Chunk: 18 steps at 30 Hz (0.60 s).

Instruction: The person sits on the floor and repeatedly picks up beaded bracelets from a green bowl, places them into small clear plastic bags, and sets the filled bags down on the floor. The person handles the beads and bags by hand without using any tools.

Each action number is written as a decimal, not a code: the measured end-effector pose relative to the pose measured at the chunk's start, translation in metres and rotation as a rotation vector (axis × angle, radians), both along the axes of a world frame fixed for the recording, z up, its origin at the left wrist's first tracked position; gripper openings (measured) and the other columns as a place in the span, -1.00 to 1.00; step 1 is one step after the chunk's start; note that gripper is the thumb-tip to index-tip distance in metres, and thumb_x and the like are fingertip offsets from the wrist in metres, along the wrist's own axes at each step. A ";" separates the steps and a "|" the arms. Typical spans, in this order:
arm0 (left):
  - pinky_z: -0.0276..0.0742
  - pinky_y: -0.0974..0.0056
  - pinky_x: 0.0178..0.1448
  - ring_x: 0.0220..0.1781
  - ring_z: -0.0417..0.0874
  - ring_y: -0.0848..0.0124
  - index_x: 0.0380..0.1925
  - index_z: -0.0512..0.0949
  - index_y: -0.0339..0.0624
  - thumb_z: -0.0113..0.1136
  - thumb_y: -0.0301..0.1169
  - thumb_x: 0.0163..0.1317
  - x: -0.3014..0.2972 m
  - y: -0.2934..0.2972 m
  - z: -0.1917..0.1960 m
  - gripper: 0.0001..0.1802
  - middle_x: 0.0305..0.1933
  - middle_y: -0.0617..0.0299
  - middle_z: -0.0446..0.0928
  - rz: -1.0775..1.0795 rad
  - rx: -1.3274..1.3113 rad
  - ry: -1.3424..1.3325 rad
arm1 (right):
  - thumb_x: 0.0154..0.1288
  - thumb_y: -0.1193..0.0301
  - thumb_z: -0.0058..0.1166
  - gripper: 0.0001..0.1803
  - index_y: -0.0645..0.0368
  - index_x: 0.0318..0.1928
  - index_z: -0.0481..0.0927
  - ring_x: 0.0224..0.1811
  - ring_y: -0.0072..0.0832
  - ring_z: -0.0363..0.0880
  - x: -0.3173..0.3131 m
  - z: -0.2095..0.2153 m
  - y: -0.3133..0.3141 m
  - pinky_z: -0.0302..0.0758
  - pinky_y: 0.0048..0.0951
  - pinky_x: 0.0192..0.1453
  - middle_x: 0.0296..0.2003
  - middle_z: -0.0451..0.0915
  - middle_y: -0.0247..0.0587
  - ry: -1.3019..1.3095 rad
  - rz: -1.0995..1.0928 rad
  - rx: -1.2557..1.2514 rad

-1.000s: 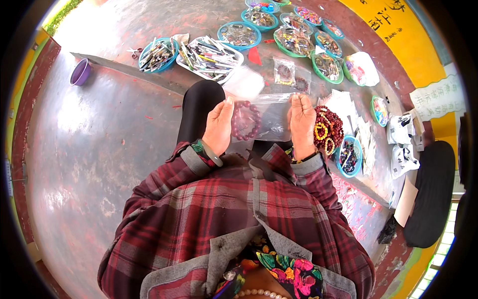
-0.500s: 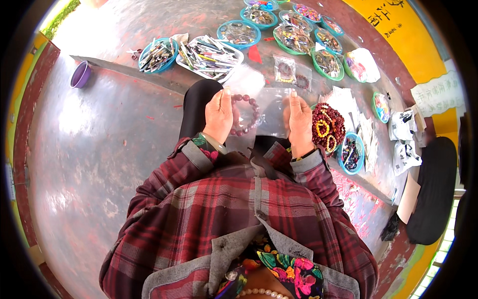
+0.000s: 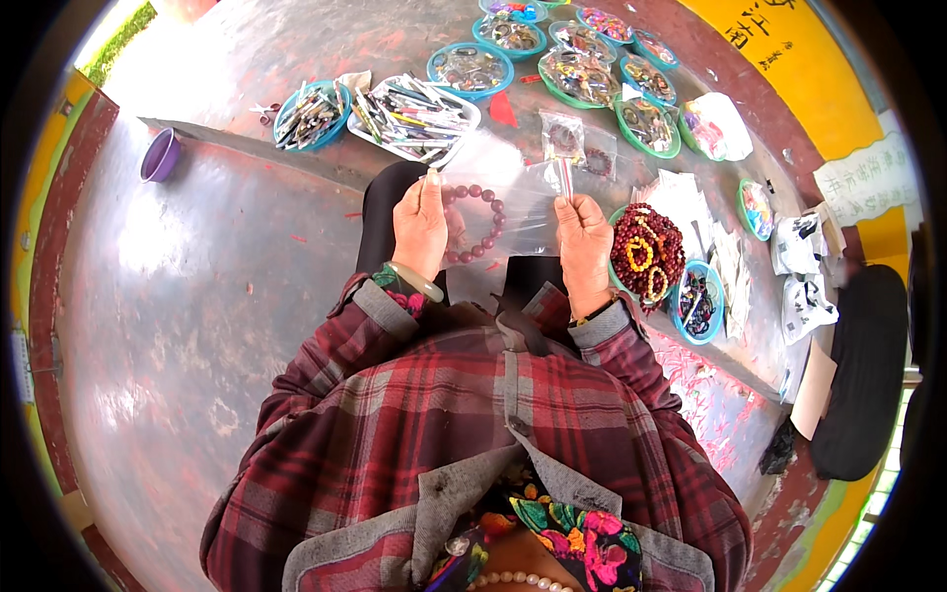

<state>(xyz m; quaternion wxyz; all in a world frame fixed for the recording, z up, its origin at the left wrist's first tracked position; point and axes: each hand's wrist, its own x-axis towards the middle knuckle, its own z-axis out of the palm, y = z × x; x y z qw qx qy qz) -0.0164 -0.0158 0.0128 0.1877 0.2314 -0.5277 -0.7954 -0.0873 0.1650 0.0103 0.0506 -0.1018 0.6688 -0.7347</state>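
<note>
The left hand (image 3: 421, 229) and right hand (image 3: 586, 242) each pinch one side of a clear plastic bag (image 3: 533, 217), fingers closed on it. A dark red bead bracelet (image 3: 497, 219) shows at the bag's nine o'clock side, beside the left hand; whether it is inside, I cannot tell. From the bag, beads (image 3: 669, 237) heap toward three o'clock and pens (image 3: 414, 116) toward eleven.

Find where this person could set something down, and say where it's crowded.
The widest bare floor lies between the purple bowl and the left sleeve. Another free patch, on the raised slab, runs between the grass and the basin of sticks. It is crowded ahead, among filled basins, and beside the right hand, around the red beads and blue basket.
</note>
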 end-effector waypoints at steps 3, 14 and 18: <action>0.40 0.43 -0.48 -0.54 0.48 0.53 -0.33 0.48 -0.19 -0.13 -0.13 0.41 0.002 -0.005 -0.006 -0.63 -0.49 0.30 0.49 -0.080 0.141 0.071 | 0.32 0.37 0.09 -0.84 0.17 -0.38 0.54 -0.61 -0.85 0.06 -0.002 0.005 0.004 0.00 -0.72 -0.57 -0.62 0.22 -0.66 0.037 0.008 -0.011; 0.35 0.19 0.18 0.19 0.43 0.25 0.13 0.27 -0.23 0.00 -0.04 0.29 0.010 0.009 0.018 -0.43 0.12 0.00 0.43 -0.791 0.317 0.095 | 0.33 0.32 0.08 -0.76 0.23 -0.39 0.59 -0.62 -0.85 0.11 -0.009 0.058 0.021 0.02 -0.69 -0.59 -0.65 0.31 -0.64 0.071 0.041 0.028; 0.25 0.16 0.27 0.29 0.31 0.29 0.28 0.16 -0.22 0.36 -0.16 0.00 0.003 0.012 0.007 -0.12 0.26 0.05 0.30 -0.804 -0.287 0.196 | 0.30 0.34 0.11 -0.75 0.28 -0.42 0.58 -0.57 -0.79 0.16 -0.001 0.070 0.016 0.16 -0.64 -0.55 -0.65 0.36 -0.54 0.240 0.067 0.284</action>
